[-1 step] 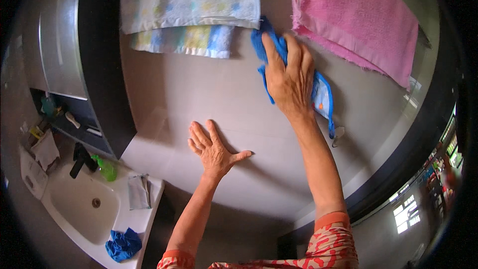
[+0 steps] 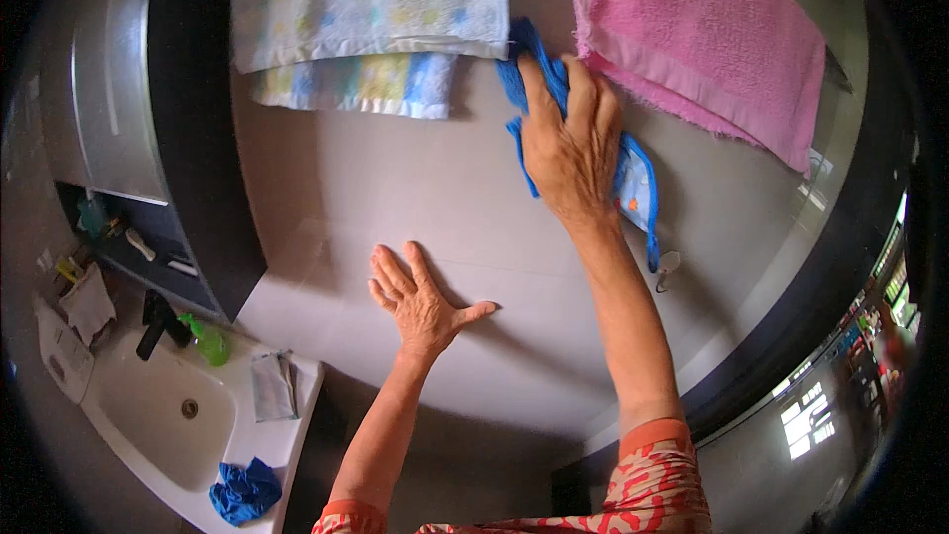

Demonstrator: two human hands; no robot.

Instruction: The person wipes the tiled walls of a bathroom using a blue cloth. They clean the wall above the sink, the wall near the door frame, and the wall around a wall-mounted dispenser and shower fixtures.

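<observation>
My right hand (image 2: 573, 153) presses a blue cleaning cloth (image 2: 636, 188) against the smooth grey-beige wall (image 2: 465, 173). Part of the cloth sticks out past the fingertips, and a light patterned panel with blue edging shows beside the wrist. The section under the palm is hidden. Lower and to the left, my left hand (image 2: 420, 307) lies flat on the wall, fingers spread, holding nothing. A dotted white towel (image 2: 371, 5) hangs at upper left of the cloth, and a pink towel (image 2: 702, 49) at its upper right.
A white sink (image 2: 163, 410) stands at lower left with a black faucet (image 2: 156, 321), a green pump bottle (image 2: 206, 339), a folded grey cloth (image 2: 274, 386) and a crumpled blue cloth (image 2: 245, 490). Above it is a dark cabinet (image 2: 203, 119). A small hook (image 2: 668, 269) sits on the wall.
My right hand and the blue cloth have moved slightly up the wall, between the two towels. My left hand stays in place on the wall.
</observation>
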